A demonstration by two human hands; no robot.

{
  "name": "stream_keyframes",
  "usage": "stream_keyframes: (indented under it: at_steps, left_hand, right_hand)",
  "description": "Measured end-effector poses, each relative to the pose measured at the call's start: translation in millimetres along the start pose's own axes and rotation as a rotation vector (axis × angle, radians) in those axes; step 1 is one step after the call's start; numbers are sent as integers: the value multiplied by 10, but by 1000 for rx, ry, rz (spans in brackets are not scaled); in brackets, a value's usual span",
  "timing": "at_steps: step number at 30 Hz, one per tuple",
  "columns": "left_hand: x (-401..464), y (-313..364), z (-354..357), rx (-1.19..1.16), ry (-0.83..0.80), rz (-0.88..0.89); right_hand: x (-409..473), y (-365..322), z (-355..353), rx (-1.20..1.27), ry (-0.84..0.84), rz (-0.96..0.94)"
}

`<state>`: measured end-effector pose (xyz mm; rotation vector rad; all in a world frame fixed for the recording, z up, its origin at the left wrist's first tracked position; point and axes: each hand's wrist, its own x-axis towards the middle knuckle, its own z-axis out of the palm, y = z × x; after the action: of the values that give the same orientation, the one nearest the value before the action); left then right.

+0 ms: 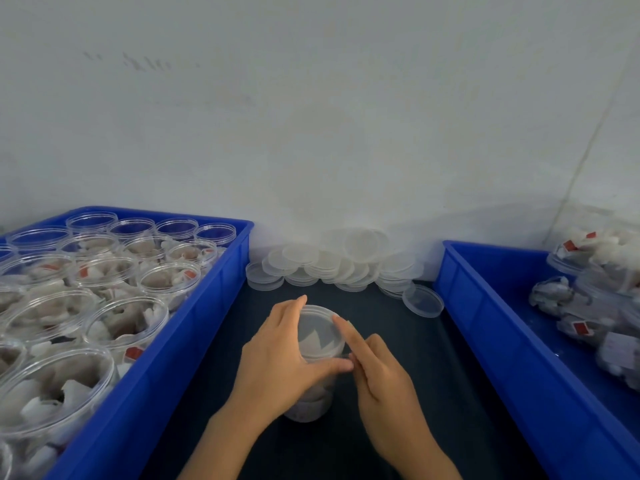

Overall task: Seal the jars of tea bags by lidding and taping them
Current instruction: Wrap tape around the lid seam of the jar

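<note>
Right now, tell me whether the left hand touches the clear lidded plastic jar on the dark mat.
Touching. The head view shows the left hand wrapped around the jar, thumb across its rim.

Jar in work (317,344): clear plastic, upright on dark mat btwn 2 blue crates; tea bags visible thru wall; translucent lid (320,329) seated on top.
Loose lids (332,263): translucent discs, piled against wall behind jar; one (423,301) leans at pile's right edge.
Unlidded jars (104,292): packed upright in left crate, most w/ tea bags, rear row empty.
Jars, right crate (595,299): filled, lying on sides, heaped.
</note>
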<state>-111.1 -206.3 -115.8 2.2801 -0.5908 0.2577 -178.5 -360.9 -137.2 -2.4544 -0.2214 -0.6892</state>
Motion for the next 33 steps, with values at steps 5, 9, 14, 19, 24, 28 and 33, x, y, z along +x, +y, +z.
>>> stream_keyframes:
  at_steps: [5, 9, 14, 19, 24, 28, 33]
  left_hand:
    - [14, -49, 20, -73, 56, 35]
    - [14, -46, 62, -79, 93, 55]
    - [19, -52, 84, 18, 111, 93]
    - [19, -53, 60, 58, 96, 124]
    - [35, -48, 67, 52, 78, 125]
    - [43, -25, 86, 96, 99, 151]
    - [43, -4, 120, 137, 134, 128]
  right_hand:
    - [14, -12, -30, -156, -61, 134]
    - [50, -33, -65, -214, -53, 235]
    - [59, -103, -120, -340, -137, 304]
    - [52, -111, -153, -365, -156, 288]
    - [65, -123, -93, -303, -107, 289]
    - [96, -118, -1, -387, 1, 259]
    - [141, -106, 86, -349, 31, 321]
